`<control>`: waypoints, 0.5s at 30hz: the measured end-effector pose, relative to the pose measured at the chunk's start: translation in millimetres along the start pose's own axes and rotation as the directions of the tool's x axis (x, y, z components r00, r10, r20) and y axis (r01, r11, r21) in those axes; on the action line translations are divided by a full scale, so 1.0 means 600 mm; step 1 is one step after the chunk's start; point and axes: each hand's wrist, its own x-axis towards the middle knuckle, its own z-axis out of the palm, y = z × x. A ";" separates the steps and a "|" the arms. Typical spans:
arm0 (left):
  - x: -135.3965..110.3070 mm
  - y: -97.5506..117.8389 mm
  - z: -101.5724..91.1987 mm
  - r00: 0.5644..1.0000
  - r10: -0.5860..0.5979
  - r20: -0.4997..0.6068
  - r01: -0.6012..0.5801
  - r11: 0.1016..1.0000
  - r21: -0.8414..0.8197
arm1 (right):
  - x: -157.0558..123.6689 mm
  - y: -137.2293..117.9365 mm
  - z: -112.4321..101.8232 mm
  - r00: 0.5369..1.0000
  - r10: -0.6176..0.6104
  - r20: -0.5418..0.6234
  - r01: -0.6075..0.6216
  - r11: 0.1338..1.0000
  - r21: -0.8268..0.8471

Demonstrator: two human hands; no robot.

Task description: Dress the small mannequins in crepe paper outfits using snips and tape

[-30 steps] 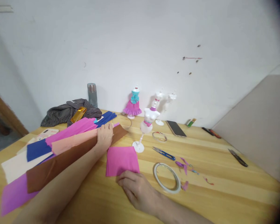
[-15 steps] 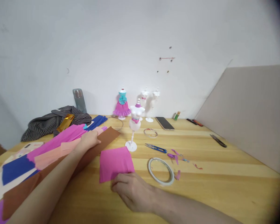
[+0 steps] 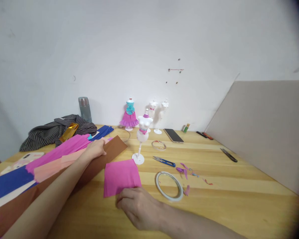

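Observation:
My left hand lies on a long strip of brown crepe paper, its fingers curled over the far edge. Under and beyond that strip are layered sheets of pink, peach and blue crepe paper. In front of me, my right hand pinches the lower edge of a magenta crepe paper square, which lies flat on the table; the fingertips are partly hidden. Just beyond the square stands a small white dress-form mannequin with a purple neck band and a pink waist band.
Right of the square are a tape roll, blue thread snips and paper scraps. Farther back stand a dressed mannequin, two white mannequins, a phone and a flask. Scissors lie at the right.
The view has shifted slightly, so the mannequins and tools sit a little lower and farther left. Both hands keep their places on the paper.

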 end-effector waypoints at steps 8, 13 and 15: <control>-0.051 -0.013 -0.105 0.965 0.012 -0.262 -0.053 0.988 -0.148 | 0.006 -0.017 -0.014 0.999 0.003 -0.038 0.000 0.997 0.080; -0.137 -0.007 -0.175 0.862 -0.009 -0.507 -0.229 0.886 -0.404 | 0.020 -0.045 -0.079 0.954 0.125 -0.271 -0.057 0.967 0.246; -0.168 0.013 -0.181 0.861 0.033 -0.508 -0.397 0.669 -0.628 | 0.026 -0.044 -0.111 0.891 0.265 -0.368 -0.099 0.906 0.412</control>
